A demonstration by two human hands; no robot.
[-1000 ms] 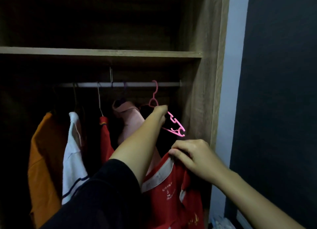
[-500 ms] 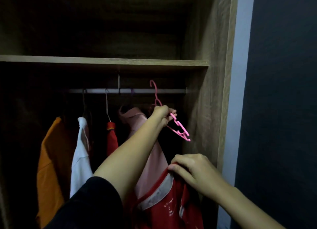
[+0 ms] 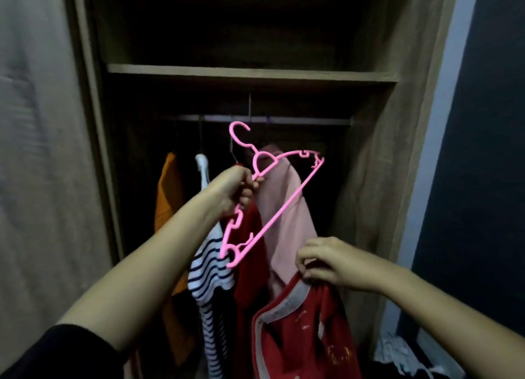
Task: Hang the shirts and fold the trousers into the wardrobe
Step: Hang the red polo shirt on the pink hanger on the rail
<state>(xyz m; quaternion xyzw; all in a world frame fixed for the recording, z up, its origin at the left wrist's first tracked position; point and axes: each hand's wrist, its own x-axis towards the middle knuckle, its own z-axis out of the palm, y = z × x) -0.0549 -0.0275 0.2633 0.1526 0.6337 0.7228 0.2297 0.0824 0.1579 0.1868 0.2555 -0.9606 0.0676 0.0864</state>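
Note:
My left hand grips a pink plastic hanger near its neck and holds it tilted in front of the open wardrobe, its hook below and clear of the metal rail. My right hand pinches the grey-trimmed collar of a red shirt, which hangs down from my fingers at the lower right. Hanger and red shirt do not touch.
On the rail hang an orange garment, a white and navy striped shirt, a red garment and a pink one. A wooden shelf runs above the rail. Wardrobe walls stand on both sides. Clothes lie at the bottom right.
The pink hanger has come off the rail and my left hand has drawn it back towards me and tilted it. My view has pulled back from the wardrobe. My right hand still holds the red shirt.

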